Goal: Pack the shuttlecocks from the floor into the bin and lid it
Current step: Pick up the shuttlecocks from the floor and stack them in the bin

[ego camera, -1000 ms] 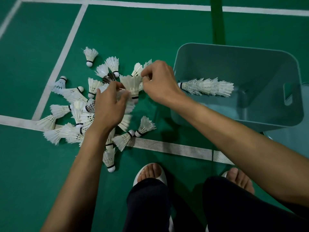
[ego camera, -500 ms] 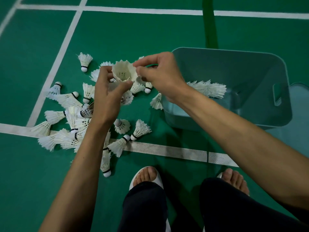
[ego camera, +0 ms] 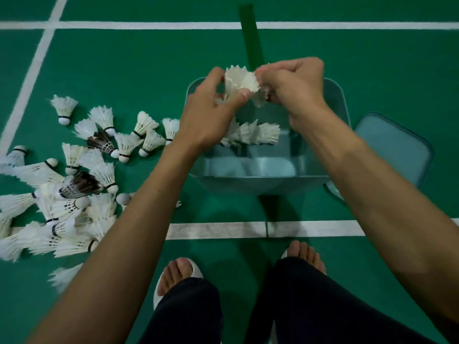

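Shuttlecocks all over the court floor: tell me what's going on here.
A person is gathering them up by hand. The left hand and the right hand together grip a bunch of white shuttlecocks over the open bin. A row of nested shuttlecocks already lies inside the bin. Many more lie in a loose pile on the green floor on the person's left of the bin. The lid lies on the floor at the bin's right, not yet on.

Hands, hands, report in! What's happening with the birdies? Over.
Left hand and right hand grip shuttlecocks over bin. Stack inside; pile on floor. Lid off, beside bin.
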`<move>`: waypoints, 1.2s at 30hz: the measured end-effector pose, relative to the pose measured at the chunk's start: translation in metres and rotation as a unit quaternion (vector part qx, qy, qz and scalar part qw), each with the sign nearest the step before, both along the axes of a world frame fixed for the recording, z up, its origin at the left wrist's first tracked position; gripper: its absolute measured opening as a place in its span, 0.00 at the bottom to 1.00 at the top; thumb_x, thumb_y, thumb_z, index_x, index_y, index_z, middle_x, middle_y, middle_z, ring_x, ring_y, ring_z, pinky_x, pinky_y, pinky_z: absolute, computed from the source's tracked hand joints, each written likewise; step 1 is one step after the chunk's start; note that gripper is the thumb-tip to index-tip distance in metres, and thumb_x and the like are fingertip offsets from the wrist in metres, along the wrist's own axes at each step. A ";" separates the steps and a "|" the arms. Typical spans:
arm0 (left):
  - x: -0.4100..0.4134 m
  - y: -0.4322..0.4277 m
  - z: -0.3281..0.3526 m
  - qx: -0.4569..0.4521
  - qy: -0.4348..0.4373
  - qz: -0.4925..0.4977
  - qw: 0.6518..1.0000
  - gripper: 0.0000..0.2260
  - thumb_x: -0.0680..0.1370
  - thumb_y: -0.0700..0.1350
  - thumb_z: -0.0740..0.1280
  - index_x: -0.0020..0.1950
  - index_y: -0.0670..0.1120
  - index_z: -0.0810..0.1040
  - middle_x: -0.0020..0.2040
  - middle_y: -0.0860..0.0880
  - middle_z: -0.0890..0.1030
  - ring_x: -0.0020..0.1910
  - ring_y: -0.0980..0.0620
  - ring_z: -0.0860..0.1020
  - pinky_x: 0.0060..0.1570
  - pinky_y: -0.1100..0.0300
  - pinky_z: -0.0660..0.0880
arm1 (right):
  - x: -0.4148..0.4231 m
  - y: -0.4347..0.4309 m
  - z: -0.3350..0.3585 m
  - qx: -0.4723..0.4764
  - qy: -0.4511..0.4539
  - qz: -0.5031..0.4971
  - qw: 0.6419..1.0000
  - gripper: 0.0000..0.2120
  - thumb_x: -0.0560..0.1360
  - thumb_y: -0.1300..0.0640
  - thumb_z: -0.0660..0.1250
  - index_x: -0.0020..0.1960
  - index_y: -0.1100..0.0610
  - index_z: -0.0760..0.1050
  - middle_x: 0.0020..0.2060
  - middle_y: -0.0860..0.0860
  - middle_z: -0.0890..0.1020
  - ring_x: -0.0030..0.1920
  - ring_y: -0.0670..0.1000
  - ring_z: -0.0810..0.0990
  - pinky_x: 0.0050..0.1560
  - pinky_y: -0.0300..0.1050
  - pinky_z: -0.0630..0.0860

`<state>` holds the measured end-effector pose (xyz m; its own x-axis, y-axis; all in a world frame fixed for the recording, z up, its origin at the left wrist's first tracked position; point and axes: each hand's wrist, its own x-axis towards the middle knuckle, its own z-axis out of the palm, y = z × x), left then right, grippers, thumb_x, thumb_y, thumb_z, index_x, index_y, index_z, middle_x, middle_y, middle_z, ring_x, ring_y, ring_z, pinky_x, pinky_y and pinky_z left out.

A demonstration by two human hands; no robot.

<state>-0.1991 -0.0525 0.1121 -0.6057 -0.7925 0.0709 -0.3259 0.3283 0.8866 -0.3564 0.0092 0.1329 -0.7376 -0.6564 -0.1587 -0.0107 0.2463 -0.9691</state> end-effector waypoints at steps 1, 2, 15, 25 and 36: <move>-0.009 0.002 -0.007 -0.007 -0.031 -0.011 0.999 0.18 0.77 0.62 0.67 0.55 0.49 0.74 0.48 0.53 0.83 0.47 0.47 0.82 0.51 0.43 0.79 | -0.013 0.005 -0.006 0.028 -0.001 -0.024 0.999 0.05 0.64 0.65 0.77 0.39 0.65 0.86 0.37 0.58 0.88 0.39 0.52 0.87 0.47 0.56 0.86; -0.017 0.004 -0.015 -0.013 -0.068 -0.021 0.997 0.19 0.76 0.64 0.66 0.53 0.49 0.73 0.46 0.53 0.82 0.48 0.45 0.80 0.52 0.45 0.78 | -0.025 0.010 -0.012 0.056 0.002 -0.044 0.997 0.09 0.62 0.63 0.77 0.40 0.67 0.85 0.38 0.62 0.87 0.37 0.53 0.86 0.45 0.58 0.86; -0.061 -0.012 -0.067 0.044 -0.418 -0.118 0.900 0.18 0.76 0.62 0.68 0.49 0.47 0.74 0.49 0.47 0.79 0.46 0.45 0.79 0.44 0.54 0.73 | -0.053 0.018 -0.062 0.391 0.312 0.063 0.864 0.09 0.74 0.65 0.70 0.53 0.64 0.77 0.56 0.64 0.82 0.58 0.66 0.81 0.54 0.52 0.78; -0.054 -0.024 -0.090 0.042 -0.427 -0.193 0.882 0.16 0.76 0.61 0.69 0.42 0.51 0.69 0.45 0.51 0.74 0.42 0.51 0.74 0.38 0.56 0.69 | -0.076 -0.002 -0.097 0.328 0.103 -0.067 0.937 0.11 0.76 0.62 0.70 0.58 0.62 0.79 0.49 0.53 0.79 0.48 0.54 0.78 0.48 0.40 0.73; -0.065 -0.035 -0.098 0.080 -0.449 -0.211 0.864 0.19 0.76 0.59 0.70 0.59 0.49 0.72 0.62 0.46 0.75 0.54 0.43 0.74 0.50 0.53 0.70 | -0.107 -0.027 -0.185 0.319 -0.086 -0.071 0.941 0.29 0.61 0.71 0.65 0.63 0.67 0.75 0.43 0.58 0.81 0.44 0.61 0.85 0.50 0.62 0.84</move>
